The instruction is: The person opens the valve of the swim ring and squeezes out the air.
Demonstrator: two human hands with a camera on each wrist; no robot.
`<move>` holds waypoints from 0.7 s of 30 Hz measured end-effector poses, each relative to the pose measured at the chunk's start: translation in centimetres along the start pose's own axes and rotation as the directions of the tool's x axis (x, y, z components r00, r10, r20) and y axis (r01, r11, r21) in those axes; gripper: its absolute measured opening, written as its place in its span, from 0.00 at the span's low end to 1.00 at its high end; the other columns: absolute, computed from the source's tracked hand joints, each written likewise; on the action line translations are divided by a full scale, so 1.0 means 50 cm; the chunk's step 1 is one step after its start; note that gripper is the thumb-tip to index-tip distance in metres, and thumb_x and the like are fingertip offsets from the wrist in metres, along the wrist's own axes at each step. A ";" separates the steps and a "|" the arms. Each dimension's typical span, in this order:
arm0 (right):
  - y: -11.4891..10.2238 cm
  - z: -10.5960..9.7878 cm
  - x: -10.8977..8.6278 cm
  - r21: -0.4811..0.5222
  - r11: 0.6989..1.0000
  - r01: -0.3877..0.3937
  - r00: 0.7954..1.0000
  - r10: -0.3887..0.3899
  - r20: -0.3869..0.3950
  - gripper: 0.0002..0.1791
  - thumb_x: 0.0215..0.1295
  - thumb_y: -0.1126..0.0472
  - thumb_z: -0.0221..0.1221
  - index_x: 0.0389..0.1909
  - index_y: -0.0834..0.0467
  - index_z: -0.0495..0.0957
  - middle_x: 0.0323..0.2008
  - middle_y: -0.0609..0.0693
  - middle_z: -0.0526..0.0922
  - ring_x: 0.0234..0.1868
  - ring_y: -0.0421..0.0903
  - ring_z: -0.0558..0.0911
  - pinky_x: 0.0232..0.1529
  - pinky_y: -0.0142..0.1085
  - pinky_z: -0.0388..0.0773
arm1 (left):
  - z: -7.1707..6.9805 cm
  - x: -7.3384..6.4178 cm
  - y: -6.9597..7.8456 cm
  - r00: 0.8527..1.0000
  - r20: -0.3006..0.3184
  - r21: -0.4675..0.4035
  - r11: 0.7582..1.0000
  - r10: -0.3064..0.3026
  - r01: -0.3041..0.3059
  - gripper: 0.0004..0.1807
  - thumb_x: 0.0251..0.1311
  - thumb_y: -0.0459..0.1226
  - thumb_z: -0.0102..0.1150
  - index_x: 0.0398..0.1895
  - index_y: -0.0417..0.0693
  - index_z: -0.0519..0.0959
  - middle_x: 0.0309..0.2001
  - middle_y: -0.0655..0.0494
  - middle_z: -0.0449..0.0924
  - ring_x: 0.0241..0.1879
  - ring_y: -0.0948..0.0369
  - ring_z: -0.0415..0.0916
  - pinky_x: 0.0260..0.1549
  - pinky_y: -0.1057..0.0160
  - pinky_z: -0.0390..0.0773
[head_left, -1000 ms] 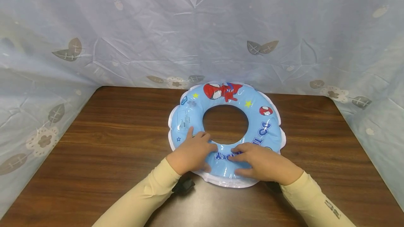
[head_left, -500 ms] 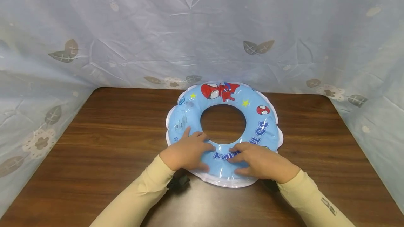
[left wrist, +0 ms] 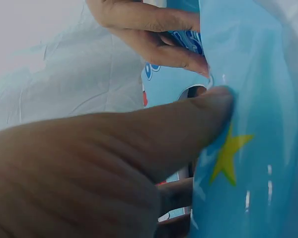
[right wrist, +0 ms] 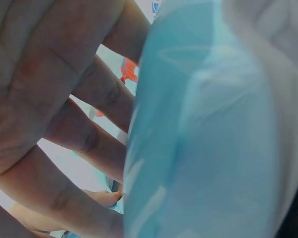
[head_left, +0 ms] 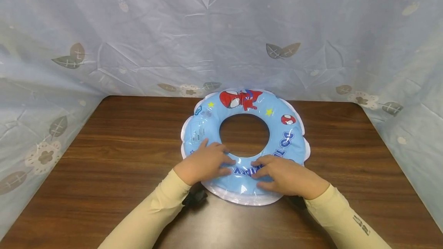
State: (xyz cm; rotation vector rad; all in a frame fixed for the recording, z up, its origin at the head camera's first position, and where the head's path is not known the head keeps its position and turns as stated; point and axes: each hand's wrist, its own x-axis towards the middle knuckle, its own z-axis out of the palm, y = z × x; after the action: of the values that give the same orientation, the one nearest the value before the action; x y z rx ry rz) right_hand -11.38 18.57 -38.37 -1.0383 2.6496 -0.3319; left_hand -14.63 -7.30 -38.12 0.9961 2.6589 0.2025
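Nearest, two pale sleeves [head_left: 152,212] reach in over the bench [head_left: 121,145], one from each side. The left grip [head_left: 205,163] and the right grip [head_left: 288,176] (both bare hands) rest loosely on the near side of the swim ring [head_left: 242,185], fingers spread, clasping nothing; the left thumb [left wrist: 221,101] touches the vinyl. Splayed either side of the lettering, they seem placed to steady the puffed, slippery tube evenly without squeezing it. The ring seems to lie flat toward the bench's far edge, right of the middle, probably to stay stable within reach. A red figure [head_left: 242,99] marks its far side; beyond hangs a patterned cloth [head_left: 214,41], perhaps as a plain backdrop.
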 end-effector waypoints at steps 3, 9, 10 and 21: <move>-0.001 -0.001 0.000 0.007 1.000 -0.014 1.000 0.014 0.009 0.17 0.67 0.50 0.68 0.55 0.48 0.88 0.62 0.50 0.82 0.65 0.54 0.78 0.62 0.53 0.78 | 0.004 0.002 0.002 1.000 -0.011 0.011 1.000 -0.003 0.004 0.20 0.67 0.49 0.68 0.60 0.62 0.86 0.66 0.50 0.78 0.71 0.46 0.68 0.72 0.29 0.51; -0.002 -0.001 0.001 0.019 0.999 -0.033 0.999 0.033 0.014 0.17 0.66 0.50 0.69 0.55 0.47 0.88 0.62 0.50 0.82 0.65 0.55 0.78 0.61 0.55 0.78 | 0.008 0.003 0.006 1.000 -0.021 0.040 0.999 -0.011 0.012 0.21 0.63 0.49 0.71 0.60 0.63 0.86 0.66 0.49 0.78 0.70 0.45 0.68 0.71 0.29 0.52; -0.002 -0.001 0.001 0.019 0.999 -0.033 0.999 0.033 0.012 0.17 0.65 0.51 0.70 0.54 0.47 0.88 0.62 0.50 0.82 0.65 0.55 0.79 0.61 0.55 0.79 | 0.009 0.003 0.007 1.000 -0.024 0.049 0.999 -0.010 0.011 0.21 0.63 0.49 0.72 0.60 0.62 0.86 0.65 0.49 0.78 0.69 0.45 0.69 0.71 0.29 0.53; -0.001 0.002 0.004 0.016 0.999 -0.036 0.999 0.036 0.002 0.19 0.62 0.51 0.72 0.54 0.47 0.88 0.61 0.50 0.82 0.63 0.56 0.80 0.59 0.55 0.79 | 0.017 0.006 0.010 1.000 -0.025 0.121 0.993 0.004 -0.001 0.22 0.63 0.50 0.71 0.60 0.62 0.84 0.64 0.50 0.78 0.68 0.46 0.69 0.70 0.28 0.54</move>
State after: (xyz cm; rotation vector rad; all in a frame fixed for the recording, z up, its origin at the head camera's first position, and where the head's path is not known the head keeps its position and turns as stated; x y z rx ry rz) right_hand -11.44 18.40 -38.50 -0.9848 2.6564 -0.3437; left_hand -14.24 -6.69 -38.88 1.0398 2.7206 0.0548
